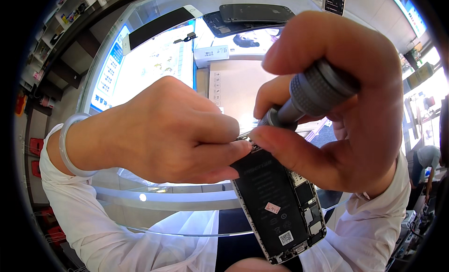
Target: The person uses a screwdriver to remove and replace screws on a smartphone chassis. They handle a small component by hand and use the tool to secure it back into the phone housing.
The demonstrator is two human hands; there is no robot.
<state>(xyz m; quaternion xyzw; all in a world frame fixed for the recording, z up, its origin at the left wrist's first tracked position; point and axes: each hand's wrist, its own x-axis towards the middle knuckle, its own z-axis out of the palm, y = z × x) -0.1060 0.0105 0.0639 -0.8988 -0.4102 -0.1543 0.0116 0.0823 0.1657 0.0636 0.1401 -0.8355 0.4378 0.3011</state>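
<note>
An opened smartphone [262, 187] is tilted above my lap near the glass counter's edge, its black battery and circuit board exposed. My left hand [173, 136], with a pale bangle on its wrist, has its fingers curled and pressed together at the phone's upper end, gripping it there. In my right hand [374, 113] is a grey screwdriver [315, 91] with a ribbed handle, its shaft end pointing toward the phone's top edge. The fingers of that hand wrap round the tool, and the thumb lies by the phone's upper edge. My fingers hide the screwdriver's tip.
On the glass counter [177, 197] lie a white-framed phone screen [161, 26], dark phone housings [255, 13], a small flex cable part [187, 37] and a flat beige box [234, 80]. Another phone [334, 1] stands at the back. A person [426, 162] is in the right background.
</note>
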